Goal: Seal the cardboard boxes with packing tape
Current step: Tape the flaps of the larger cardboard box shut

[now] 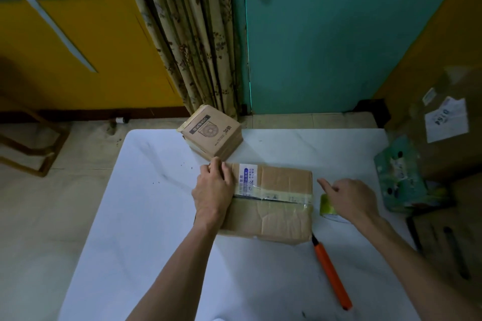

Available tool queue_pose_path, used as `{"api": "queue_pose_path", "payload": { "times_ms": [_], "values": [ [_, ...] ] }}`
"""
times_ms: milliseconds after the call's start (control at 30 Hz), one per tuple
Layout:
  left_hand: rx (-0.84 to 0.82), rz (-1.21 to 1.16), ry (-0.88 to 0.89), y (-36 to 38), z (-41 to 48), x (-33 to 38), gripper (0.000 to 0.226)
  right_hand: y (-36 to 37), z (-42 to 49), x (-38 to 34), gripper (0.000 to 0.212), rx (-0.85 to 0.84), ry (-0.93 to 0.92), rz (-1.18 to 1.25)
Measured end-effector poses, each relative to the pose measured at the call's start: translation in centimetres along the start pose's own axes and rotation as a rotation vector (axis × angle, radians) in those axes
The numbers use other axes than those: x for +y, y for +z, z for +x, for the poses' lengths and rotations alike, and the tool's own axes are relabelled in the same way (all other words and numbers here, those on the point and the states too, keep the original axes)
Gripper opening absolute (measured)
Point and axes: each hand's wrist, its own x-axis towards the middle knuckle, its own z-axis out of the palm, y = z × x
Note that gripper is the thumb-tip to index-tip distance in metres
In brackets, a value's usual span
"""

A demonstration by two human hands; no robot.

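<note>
White table (pixel 156 216), teal door (pixel 339 47) behind. Flat box (pixel 273 219) sits mid-table. My left hand (pixel 212 190) lies on its left end, fingers bent over the far edge, holding it. A tape strip (pixel 281 195) runs along the seam. The white label (pixel 247 180) has blue print too small to read. My right hand (pixel 350 199) is over the tape roll (pixel 326 206), forefinger out; can't tell if it grips. Small box (pixel 211 133) behind reads "USB" and "30".
</note>
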Motion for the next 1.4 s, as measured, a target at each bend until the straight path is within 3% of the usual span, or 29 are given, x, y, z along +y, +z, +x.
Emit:
{"api": "queue_pose_path", "payload": {
  "times_ms": [267,500,667,1000,1233,1400],
  "values": [
    [0.032,0.004,0.01,0.5,0.1,-0.1,0.028,2.1,0.1,-0.4,0.063,-0.039,0.101,-0.014],
    [0.019,0.038,0.007,0.5,0.1,0.1,0.042,4.7,0.4,-3.2,0.059,-0.022,0.137,-0.046],
    [-0.113,0.317,0.127,1.3,-1.1,2.2,0.064,4.7,0.1,-3.2,0.056,-0.011,0.177,-0.021],
    [-0.373,0.413,0.396,5.5,-5.7,11.0,0.082,4.3,-0.1,-3.3,0.045,-0.042,0.14,-0.061],
    [-0.451,0.301,0.249,5.4,-5.0,12.8,0.079,3.4,-0.1,-2.9,0.039,-0.096,0.086,-0.043],
    [-0.506,0.325,0.14,5.4,-4.2,13.8,0.084,3.6,-0.4,-1.9,0.05,-0.061,0.089,0.113]
  ]
}}
